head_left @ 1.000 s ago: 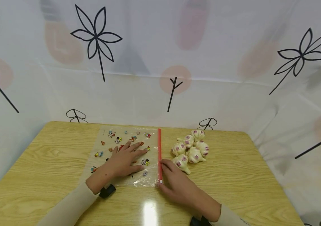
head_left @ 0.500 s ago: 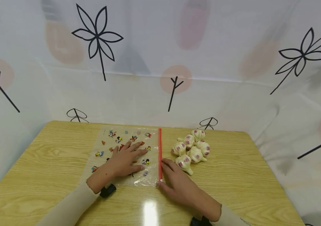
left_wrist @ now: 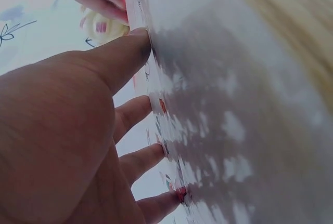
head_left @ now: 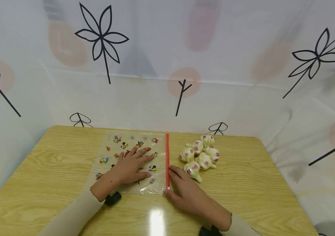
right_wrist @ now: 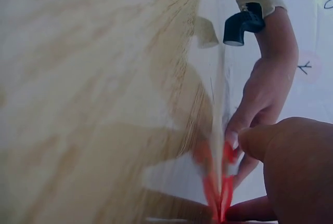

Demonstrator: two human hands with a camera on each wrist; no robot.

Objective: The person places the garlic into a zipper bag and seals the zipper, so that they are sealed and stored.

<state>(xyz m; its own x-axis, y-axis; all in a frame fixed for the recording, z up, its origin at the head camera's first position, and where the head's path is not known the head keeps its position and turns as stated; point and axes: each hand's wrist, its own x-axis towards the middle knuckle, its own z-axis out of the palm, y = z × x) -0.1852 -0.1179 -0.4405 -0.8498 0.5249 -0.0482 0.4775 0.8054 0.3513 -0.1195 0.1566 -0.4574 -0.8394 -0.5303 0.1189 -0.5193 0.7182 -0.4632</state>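
A clear zip bag [head_left: 138, 190] printed with small cartoon figures lies flat on the table, its red zip strip [head_left: 167, 150] along the right side. My left hand [head_left: 129, 168] rests palm down on the bag with fingers spread; in the left wrist view its thumb [left_wrist: 132, 47] and fingertips press on the plastic. My right hand [head_left: 186, 193] is at the near part of the red strip. Its thumb [right_wrist: 255, 140] touches by the near end and its fingers are a little farther up, with a gap between. Several garlic bulbs [head_left: 204, 160] lie just beyond the right hand.
The wooden table [head_left: 244, 183] spreads around the bag, with a bright light reflection at its front middle. A white patterned cloth [head_left: 143, 98] hangs behind and at both sides. Dark wrist cameras [head_left: 113, 198] sit below both wrists.
Both hands hold nearly the same place on the bag. The nearest garlic bulb has shifted slightly to the right since the earliest frame.
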